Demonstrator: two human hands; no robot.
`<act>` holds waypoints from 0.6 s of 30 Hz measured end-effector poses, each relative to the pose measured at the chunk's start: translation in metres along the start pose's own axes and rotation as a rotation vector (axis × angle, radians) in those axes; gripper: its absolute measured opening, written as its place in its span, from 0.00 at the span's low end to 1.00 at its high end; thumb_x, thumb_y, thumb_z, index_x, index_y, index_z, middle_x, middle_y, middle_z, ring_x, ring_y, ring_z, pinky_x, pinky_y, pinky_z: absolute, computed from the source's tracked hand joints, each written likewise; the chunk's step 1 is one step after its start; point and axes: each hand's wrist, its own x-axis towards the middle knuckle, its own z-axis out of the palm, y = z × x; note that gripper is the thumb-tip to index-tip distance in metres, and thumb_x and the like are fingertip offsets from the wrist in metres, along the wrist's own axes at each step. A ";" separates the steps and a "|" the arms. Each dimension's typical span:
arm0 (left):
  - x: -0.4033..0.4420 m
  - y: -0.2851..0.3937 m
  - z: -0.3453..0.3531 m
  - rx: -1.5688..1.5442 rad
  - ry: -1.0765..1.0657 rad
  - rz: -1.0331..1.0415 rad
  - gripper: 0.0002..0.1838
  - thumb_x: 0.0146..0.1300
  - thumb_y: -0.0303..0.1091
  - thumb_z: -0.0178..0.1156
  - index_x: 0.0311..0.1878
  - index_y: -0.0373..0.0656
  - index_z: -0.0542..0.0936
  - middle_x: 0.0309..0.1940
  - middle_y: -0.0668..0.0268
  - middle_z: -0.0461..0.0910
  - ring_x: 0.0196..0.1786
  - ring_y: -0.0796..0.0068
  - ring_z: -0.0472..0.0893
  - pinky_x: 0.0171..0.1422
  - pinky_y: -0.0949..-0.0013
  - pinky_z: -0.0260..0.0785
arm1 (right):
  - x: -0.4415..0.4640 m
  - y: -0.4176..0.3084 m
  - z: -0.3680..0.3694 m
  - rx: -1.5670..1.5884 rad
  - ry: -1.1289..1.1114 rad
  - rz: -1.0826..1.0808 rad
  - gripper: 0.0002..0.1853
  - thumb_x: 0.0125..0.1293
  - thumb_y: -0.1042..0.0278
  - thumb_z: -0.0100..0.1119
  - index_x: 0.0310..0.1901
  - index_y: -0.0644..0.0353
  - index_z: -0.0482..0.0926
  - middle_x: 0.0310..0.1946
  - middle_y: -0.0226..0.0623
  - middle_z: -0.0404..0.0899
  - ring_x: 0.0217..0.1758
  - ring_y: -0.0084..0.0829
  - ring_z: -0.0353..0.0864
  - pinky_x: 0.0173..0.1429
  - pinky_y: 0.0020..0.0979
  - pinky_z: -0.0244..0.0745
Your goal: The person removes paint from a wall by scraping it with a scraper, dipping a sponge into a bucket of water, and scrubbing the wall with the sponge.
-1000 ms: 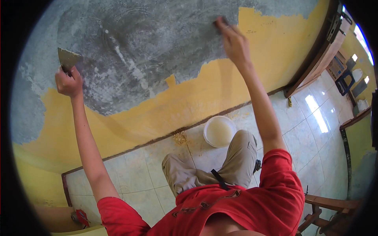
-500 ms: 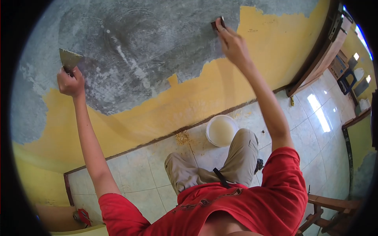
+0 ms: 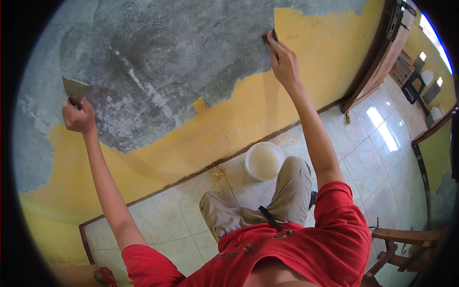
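My left hand point(image 3: 79, 115) is closed round the handle of a putty knife point(image 3: 75, 89), its wide blade pointing up beside the wall. Higher up on the right, my right hand point(image 3: 284, 61) grips a small dark block point(image 3: 271, 36) at the wall, near the border between bare grey and yellow paint. The grey patch point(image 3: 191, 52) has whitish streaks and a ragged lower edge. Below it the yellow paint point(image 3: 191, 138) reaches down to the floor.
A white bucket of cloudy liquid point(image 3: 264, 161) stands by my knee. Yellow flakes point(image 3: 218, 173) lie on the tiles point(image 3: 167, 215) near the wall base. A wooden chair point(image 3: 406, 235) is at lower right, a door frame point(image 3: 373, 62) at upper right.
The view has shifted a little. My right hand has moved slightly down along the wall with the dark block. My left hand still holds the putty knife.
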 end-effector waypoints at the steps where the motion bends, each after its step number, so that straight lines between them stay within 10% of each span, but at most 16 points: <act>1: 0.002 -0.002 0.000 -0.005 -0.003 0.009 0.20 0.65 0.52 0.63 0.39 0.40 0.81 0.27 0.64 0.79 0.29 0.60 0.82 0.30 0.63 0.72 | -0.003 -0.001 -0.001 0.020 -0.027 0.074 0.20 0.68 0.77 0.54 0.61 0.55 0.78 0.33 0.50 0.79 0.34 0.47 0.79 0.41 0.32 0.75; 13: 0.003 0.000 0.003 -0.009 0.067 0.042 0.22 0.63 0.57 0.62 0.34 0.44 0.80 0.24 0.65 0.77 0.28 0.58 0.80 0.29 0.59 0.71 | 0.026 -0.022 -0.004 -0.010 -0.107 0.132 0.25 0.66 0.77 0.53 0.65 0.52 0.75 0.39 0.51 0.81 0.44 0.51 0.81 0.47 0.43 0.75; 15: -0.001 -0.010 0.003 0.033 0.019 0.054 0.21 0.61 0.55 0.63 0.33 0.45 0.80 0.24 0.64 0.78 0.28 0.57 0.81 0.30 0.58 0.71 | 0.051 -0.054 0.000 0.118 0.082 0.024 0.17 0.73 0.68 0.51 0.58 0.68 0.78 0.37 0.56 0.84 0.41 0.53 0.85 0.44 0.37 0.79; 18: 0.006 -0.003 0.001 0.031 0.029 0.048 0.19 0.58 0.55 0.65 0.31 0.46 0.81 0.24 0.65 0.80 0.28 0.57 0.81 0.30 0.59 0.72 | 0.007 -0.068 0.024 0.123 -0.062 0.217 0.22 0.73 0.71 0.51 0.66 0.66 0.72 0.45 0.57 0.83 0.46 0.55 0.83 0.47 0.38 0.75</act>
